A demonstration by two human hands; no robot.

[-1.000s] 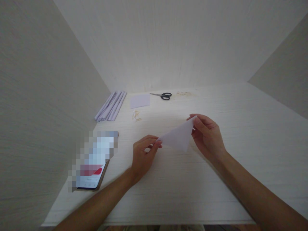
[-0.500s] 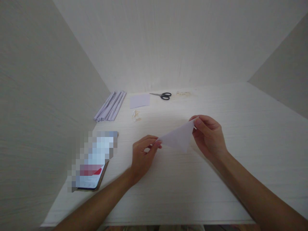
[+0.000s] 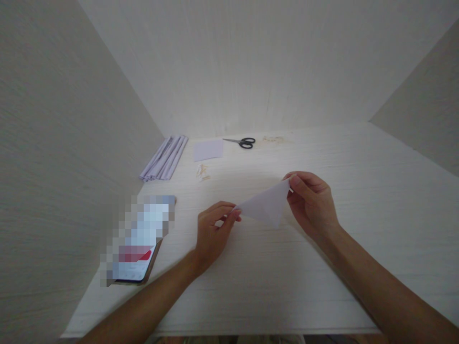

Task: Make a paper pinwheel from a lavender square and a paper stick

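Note:
A white sheet of paper (image 3: pixel 266 205), folded into a triangle, is stretched between my two hands above the table. My left hand (image 3: pixel 216 230) pinches its left corner between thumb and fingers. At the upper right corner, my right hand (image 3: pixel 312 200) grips the paper with the thumb on top. The triangle's lowest corner points down toward the tabletop, between the hands. Parts of both held corners are hidden by the fingers.
At the back left lie several rolled paper tubes (image 3: pixel 165 158) and a flat white paper (image 3: pixel 208 150). Black-handled scissors (image 3: pixel 245 143) rest by the back wall, near small pale sticks (image 3: pixel 273 139). More little sticks (image 3: pixel 202 172) lie nearer. A phone (image 3: pixel 138 267), partly blurred, is at left.

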